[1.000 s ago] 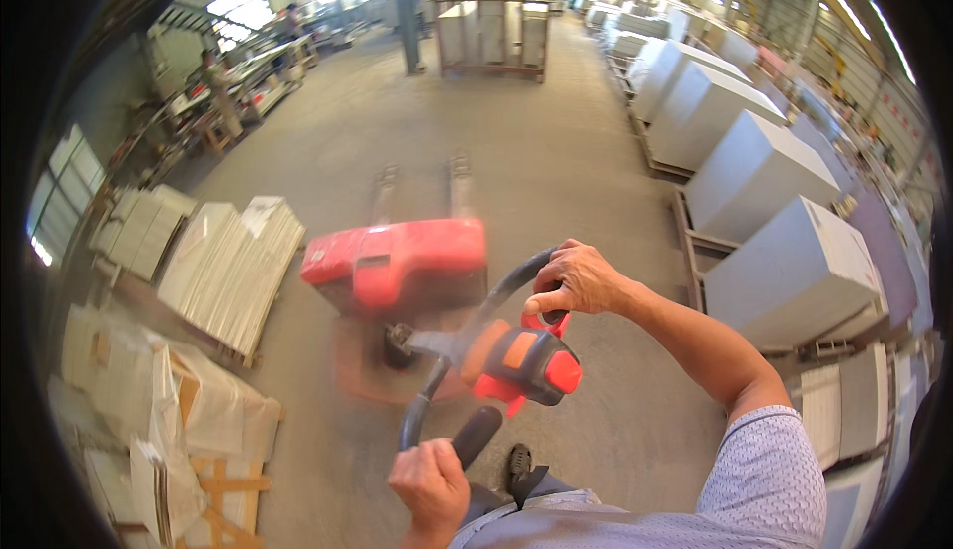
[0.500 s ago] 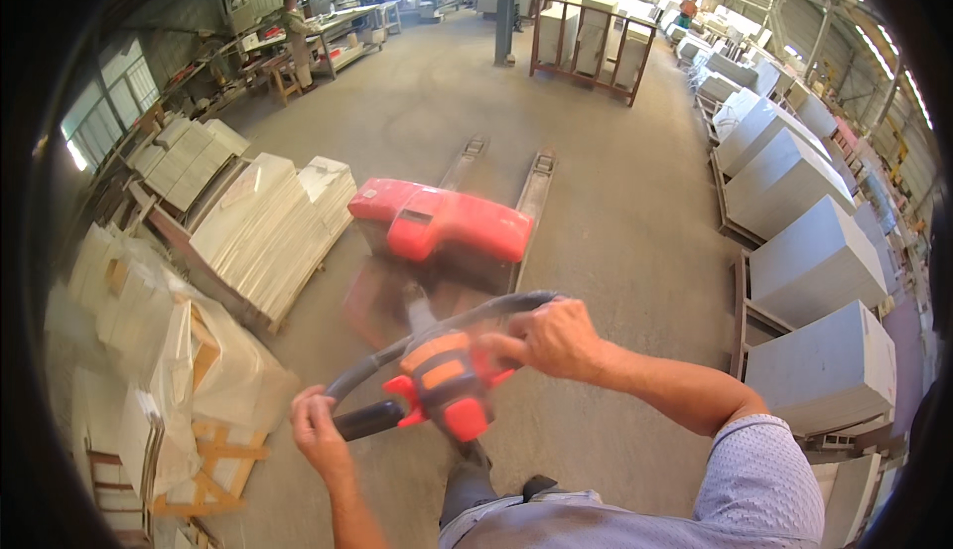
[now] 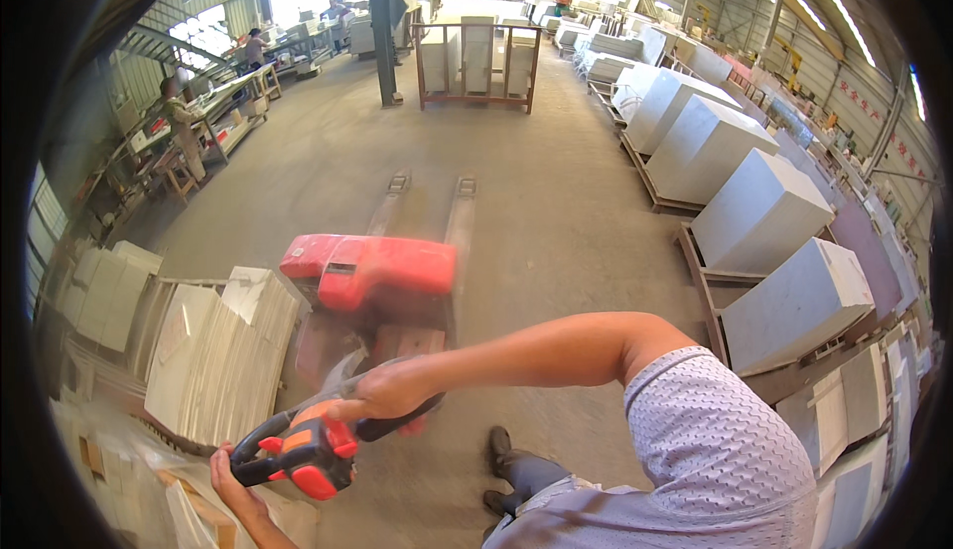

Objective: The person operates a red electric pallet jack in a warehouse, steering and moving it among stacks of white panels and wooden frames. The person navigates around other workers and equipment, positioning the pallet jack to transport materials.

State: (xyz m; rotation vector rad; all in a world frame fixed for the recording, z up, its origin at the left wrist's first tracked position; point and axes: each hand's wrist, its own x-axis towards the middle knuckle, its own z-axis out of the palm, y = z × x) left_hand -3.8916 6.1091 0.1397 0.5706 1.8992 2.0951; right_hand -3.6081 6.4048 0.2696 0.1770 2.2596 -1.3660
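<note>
An electric pallet truck (image 3: 367, 266) with a red cover stands in front of me, its two forks pointing away. Its black looped handle (image 3: 281, 428), with an orange and red control head (image 3: 310, 455), is swung toward the lower left. My left hand (image 3: 230, 480) is closed around the left side of the loop. Across my body reaches my right arm, and my right hand (image 3: 392, 390) is closed on the loop beside the control head; its fingertips are partly hidden.
Pale slab stacks (image 3: 213, 350) stand close on the left, beside wrapped slabs. Along the right runs a row of white slab blocks (image 3: 759, 206) on pallets. Ahead are a slab rack (image 3: 476, 68) and a dark post (image 3: 383, 43). People work at benches (image 3: 223, 102) at far left.
The handle has swung left and down, both hands moving with it. My view has turned rightward, my feet now show, and the truck appears lower and further left.
</note>
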